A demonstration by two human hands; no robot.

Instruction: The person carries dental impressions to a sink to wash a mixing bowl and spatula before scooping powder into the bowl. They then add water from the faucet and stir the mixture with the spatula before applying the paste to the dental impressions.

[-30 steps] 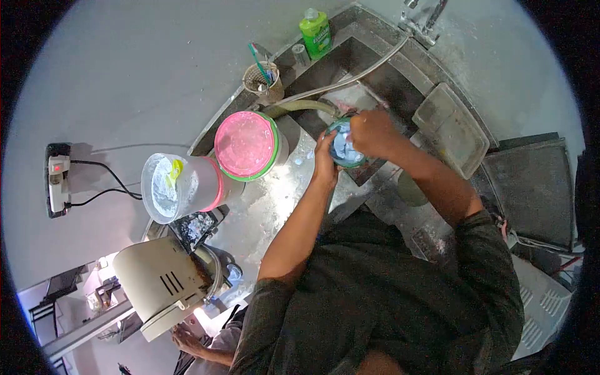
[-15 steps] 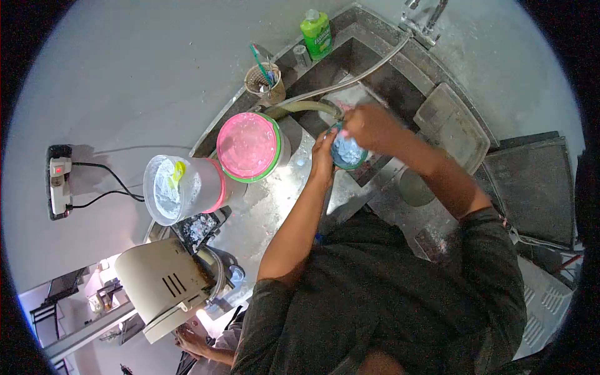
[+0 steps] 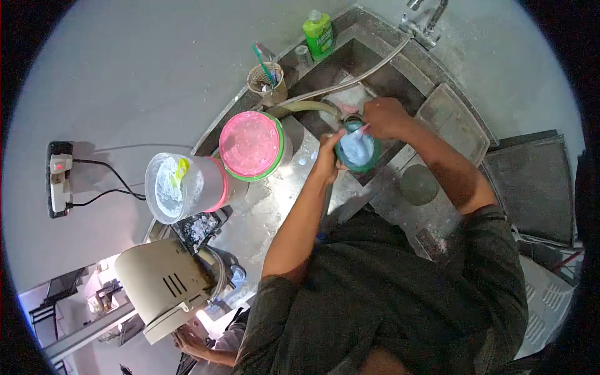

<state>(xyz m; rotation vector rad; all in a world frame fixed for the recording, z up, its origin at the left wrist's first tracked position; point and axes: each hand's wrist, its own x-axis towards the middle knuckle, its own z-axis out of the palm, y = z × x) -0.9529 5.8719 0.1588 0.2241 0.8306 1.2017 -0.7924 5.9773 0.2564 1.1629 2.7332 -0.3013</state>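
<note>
My left hand (image 3: 327, 159) is closed around the side of a green mixing bowl (image 3: 370, 164), tilted above the sink's near edge. Smooth pale-blue paste (image 3: 357, 147) lies inside it. At the bowl's upper right rim is my right hand (image 3: 386, 118), its fingers curled. A small pink piece shows between this hand and the paste; what the fingers hold is mostly hidden. Just behind the bowl, the end of a hose (image 3: 312, 105) hangs into the sink (image 3: 400, 75).
Left of the bowl stand a pink-lidded tub (image 3: 250, 145) and a clear tub of white powder (image 3: 167, 187) with a yellow scoop. A beige machine (image 3: 156, 284) sits lower left, near another person's hand (image 3: 192, 344). A green soap bottle (image 3: 319, 36) and brush cup (image 3: 267, 81) line the back.
The bowl has tipped more toward me and shifted slightly right, showing smoother paste. My right hand has moved from over the bowl to its upper right rim.
</note>
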